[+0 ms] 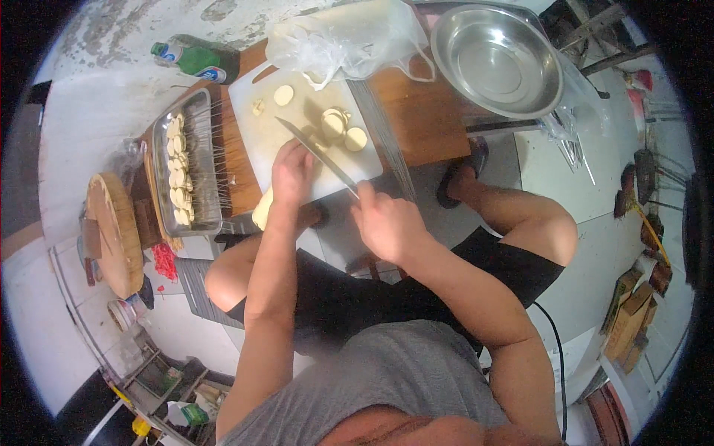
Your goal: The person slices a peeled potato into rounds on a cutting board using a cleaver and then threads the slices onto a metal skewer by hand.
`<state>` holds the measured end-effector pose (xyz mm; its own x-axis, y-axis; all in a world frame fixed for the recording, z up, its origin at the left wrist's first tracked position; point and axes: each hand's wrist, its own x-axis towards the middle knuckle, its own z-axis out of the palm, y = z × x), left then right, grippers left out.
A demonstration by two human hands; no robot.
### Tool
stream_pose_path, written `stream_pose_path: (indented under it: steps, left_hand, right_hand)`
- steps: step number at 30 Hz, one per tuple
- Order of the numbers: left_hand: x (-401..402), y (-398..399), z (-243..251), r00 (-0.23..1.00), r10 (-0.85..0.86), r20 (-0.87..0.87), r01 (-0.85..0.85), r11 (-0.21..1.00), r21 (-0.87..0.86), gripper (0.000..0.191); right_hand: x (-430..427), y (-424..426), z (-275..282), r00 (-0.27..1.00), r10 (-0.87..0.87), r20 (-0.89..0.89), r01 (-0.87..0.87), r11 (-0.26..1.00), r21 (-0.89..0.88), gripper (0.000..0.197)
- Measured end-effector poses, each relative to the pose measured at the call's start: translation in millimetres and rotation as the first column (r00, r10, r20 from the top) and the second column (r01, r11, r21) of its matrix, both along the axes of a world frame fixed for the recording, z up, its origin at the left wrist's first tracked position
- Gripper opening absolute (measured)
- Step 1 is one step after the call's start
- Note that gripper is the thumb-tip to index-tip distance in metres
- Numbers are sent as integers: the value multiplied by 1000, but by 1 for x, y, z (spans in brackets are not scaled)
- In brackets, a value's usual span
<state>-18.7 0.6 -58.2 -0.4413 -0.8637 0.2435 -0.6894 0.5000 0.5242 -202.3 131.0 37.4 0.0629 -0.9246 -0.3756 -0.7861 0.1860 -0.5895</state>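
Note:
My right hand (387, 223) grips the handle of a kitchen knife (319, 149), its blade slanting up and left across the white cutting board (251, 117). My left hand (291, 174) is closed over a pale cream-coloured food roll (263, 209); the roll's lower end sticks out past the board's near edge. The blade lies close to the left fingertips and partly hides what is under it. Round slices cut from such a roll form a small pile (333, 124) right of the blade. Farther up the board lie a single slice (283, 95) and a small uneven piece (258, 107).
A steel tray (209, 167) on the left holds skewered slices (178, 161), sticks pointing right. Thin metal skewers (385, 131) line the board's right edge. Behind are a plastic bag (351, 39), a green bottle (195, 60) and a steel basin (496, 61). A round wooden block (120, 234) stands left.

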Motion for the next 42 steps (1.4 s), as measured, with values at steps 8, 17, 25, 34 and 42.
stream_pose_path:
  steps: [8,17,25,34,42]
  left_hand:
    - [-2,0,0,1000,-8,-13,8,1000,12,14]
    - [-4,1,1,1000,7,-26,-5,997,75,18]
    - [-2,0,-1,1000,17,-10,-15,990,144,19]
    - [-3,-1,-2,999,14,-40,-8,989,145,16]
    - [-3,-2,-4,1000,8,14,-9,998,57,16]
  right_hand:
    - [2,7,-13,999,-38,13,40,995,-96,28]
    - [0,-2,-1,999,13,33,-14,999,36,22]
    - [-4,-13,3,998,41,56,-47,992,115,18]
    - [-3,-23,4,993,3,116,-32,967,252,26]
    - [1,-25,-7,995,15,103,-41,967,252,25]
